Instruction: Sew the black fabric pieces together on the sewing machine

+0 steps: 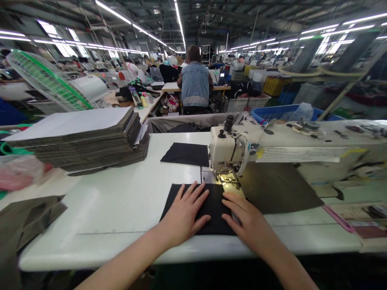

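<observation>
A dark fabric piece point(215, 207) lies flat on the white table in front of the sewing machine point(225, 147). My left hand point(187, 213) rests on it with the fingers spread. At its right edge lies my right hand point(246, 215), fingers stretched out, close to the lit metal plate point(231, 183) under the machine's head. Behind, left of the needle area, sits another dark fabric piece point(186, 154). A larger olive-brown fabric piece point(278, 187) is spread beneath the machine arm.
A tall stack of brown fabric panels point(90, 139) with white paper on top stands at the left. Crumpled brown cloth point(27, 219) hangs over the left edge. Beyond the table are a blue basket point(272, 112), a green-rimmed fan point(51, 80) and a seated person point(196, 82).
</observation>
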A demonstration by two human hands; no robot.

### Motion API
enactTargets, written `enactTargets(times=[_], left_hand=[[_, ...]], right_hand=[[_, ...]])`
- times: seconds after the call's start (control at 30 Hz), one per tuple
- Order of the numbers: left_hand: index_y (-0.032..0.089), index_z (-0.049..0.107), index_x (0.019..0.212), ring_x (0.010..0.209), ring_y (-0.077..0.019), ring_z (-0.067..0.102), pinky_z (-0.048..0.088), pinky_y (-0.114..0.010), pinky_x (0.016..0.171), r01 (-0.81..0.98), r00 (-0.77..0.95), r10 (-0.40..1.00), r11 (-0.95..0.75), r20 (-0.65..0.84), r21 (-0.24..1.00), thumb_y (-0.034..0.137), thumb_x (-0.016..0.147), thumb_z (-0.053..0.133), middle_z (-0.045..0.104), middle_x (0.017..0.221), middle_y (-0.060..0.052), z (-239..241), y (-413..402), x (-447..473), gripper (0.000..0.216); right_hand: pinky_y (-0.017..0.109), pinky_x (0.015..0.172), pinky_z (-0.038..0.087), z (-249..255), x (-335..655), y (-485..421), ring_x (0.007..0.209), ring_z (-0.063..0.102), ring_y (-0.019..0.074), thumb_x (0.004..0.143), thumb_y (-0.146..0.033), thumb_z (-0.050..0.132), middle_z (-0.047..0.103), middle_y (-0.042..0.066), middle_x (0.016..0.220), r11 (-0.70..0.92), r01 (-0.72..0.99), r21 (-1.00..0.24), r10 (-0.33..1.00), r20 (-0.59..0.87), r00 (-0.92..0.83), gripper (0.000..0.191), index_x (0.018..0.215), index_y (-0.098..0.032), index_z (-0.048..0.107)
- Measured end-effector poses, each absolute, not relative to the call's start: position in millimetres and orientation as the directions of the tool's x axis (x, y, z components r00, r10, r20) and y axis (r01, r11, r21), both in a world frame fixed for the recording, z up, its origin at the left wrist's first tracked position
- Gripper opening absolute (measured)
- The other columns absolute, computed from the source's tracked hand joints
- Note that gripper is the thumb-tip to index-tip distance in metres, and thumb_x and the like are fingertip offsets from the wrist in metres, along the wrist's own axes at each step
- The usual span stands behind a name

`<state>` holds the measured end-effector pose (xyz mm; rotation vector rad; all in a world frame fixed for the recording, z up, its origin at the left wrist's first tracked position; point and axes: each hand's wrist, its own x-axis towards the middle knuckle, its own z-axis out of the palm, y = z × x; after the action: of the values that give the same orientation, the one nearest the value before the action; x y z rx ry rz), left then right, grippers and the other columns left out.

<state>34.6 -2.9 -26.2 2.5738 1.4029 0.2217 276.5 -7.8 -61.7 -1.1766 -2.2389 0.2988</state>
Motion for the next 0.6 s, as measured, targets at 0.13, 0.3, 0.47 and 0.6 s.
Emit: enactTargets(times=[0.13,0.3,0.47,0.6], left_hand=[[0.017,0.043,0.149,0.151,-0.0328,0.024,0.023,-0.06,0.119,0.799,0.542,0.84,-0.526,0.03,0.292,0.042,0.099,0.053,0.034,0.161,-0.014,-19.4,10.7,41.5,0.056],[0.02,0.038,0.152,0.151,-0.0298,0.025,0.019,-0.06,0.121,0.729,0.641,0.767,-0.615,0.016,0.301,0.043,0.1,0.052,0.033,0.162,-0.01,-21.5,29.3,45.6,0.059],[0.023,0.039,0.152,0.151,-0.0293,0.027,0.017,-0.057,0.122,0.71,0.655,0.755,-0.634,0.044,0.306,0.044,0.099,0.053,0.034,0.162,-0.008,-23.8,38.9,39.7,0.059],[0.024,0.038,0.153,0.151,-0.029,0.027,0.017,-0.057,0.122,0.71,0.661,0.75,-0.637,0.029,0.302,0.046,0.1,0.051,0.033,0.162,-0.008,-23.6,39.7,39.1,0.059]], right_hand=[[0.047,0.107,0.05,-60.1,271.0,0.6,0.125,0.06,0.0269,0.094,-0.022,0.056,0.065,0.014,0.132,0.578,0.678,-0.454,0.812,0.4,-0.425,0.029,0.121,-0.017,0.066],[0.049,0.106,0.051,-61.1,261.0,11.1,0.122,0.061,0.0268,0.095,-0.02,0.054,0.066,0.015,0.13,0.567,0.676,-0.471,0.818,0.421,-0.393,0.026,0.117,-0.016,0.067],[0.051,0.105,0.051,-66.4,259.0,15.9,0.122,0.061,0.0283,0.093,-0.02,0.056,0.066,0.014,0.129,0.569,0.666,-0.482,0.813,0.45,-0.369,0.027,0.117,-0.017,0.067],[0.051,0.104,0.051,-66.6,258.8,15.5,0.122,0.061,0.0284,0.094,-0.02,0.056,0.066,0.015,0.13,0.568,0.669,-0.48,0.814,0.446,-0.371,0.027,0.118,-0.016,0.066]])
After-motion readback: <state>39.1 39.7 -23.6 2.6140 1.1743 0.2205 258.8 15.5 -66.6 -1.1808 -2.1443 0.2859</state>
